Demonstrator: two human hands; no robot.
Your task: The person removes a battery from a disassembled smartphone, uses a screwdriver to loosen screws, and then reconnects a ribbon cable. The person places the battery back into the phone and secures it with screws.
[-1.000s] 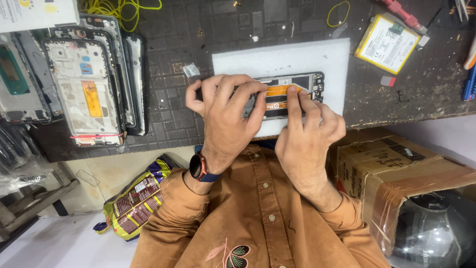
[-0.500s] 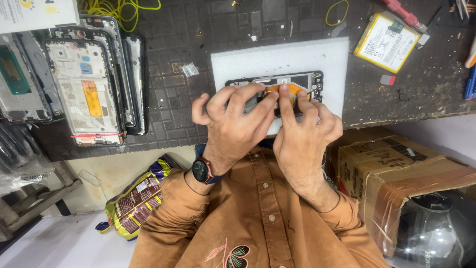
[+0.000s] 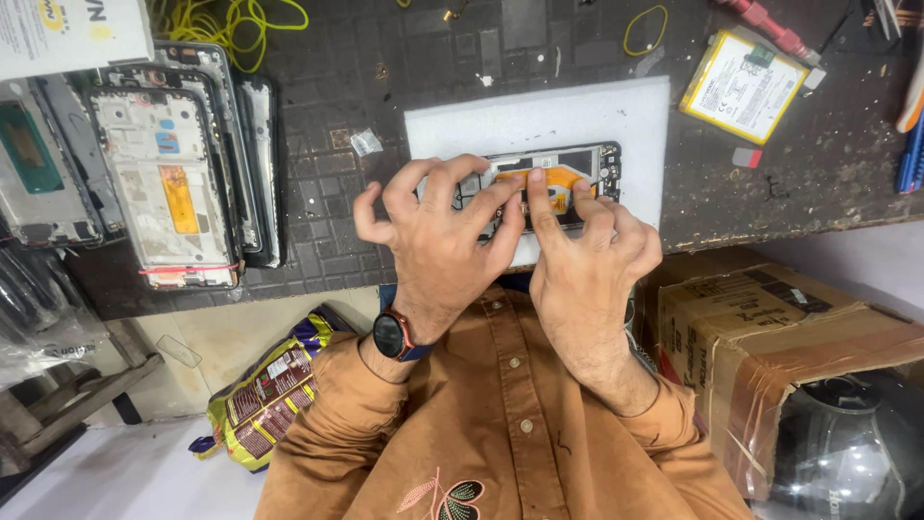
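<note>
An opened smartphone (image 3: 563, 178), its back cover off and an orange flex ribbon showing across the middle, lies lengthwise on a white foam pad (image 3: 539, 120) at the near edge of a dark, gridded work mat (image 3: 327, 221). Both hands crowd over it. The left hand (image 3: 438, 236), a dark smartwatch (image 3: 390, 335) on the wrist, arches its fingers down onto the left half of the frame, bracing it against the pad rather than lifting it. The right hand (image 3: 587, 260) presses its forefinger tip on the orange ribbon, the other fingers curled and resting along the phone's near edge — neither hand closed around anything.

By the look of it the work is at the stage of seating or loosening a part inside the chassis. The next move likely calls for fine fingertip pressure at the ribbon while the other hand keeps the body from sliding on the foam; whether a connector is latched under the fingers cannot be told.

Around it: a yellow-edged phone battery (image 3: 743, 85) up at the right, a stack of stripped phone frames (image 3: 168, 183) at the left, a loop of yellow wire (image 3: 241, 19) at the top. Off the bench, a taped cardboard box (image 3: 770, 337) and a snack packet (image 3: 265, 390).
</note>
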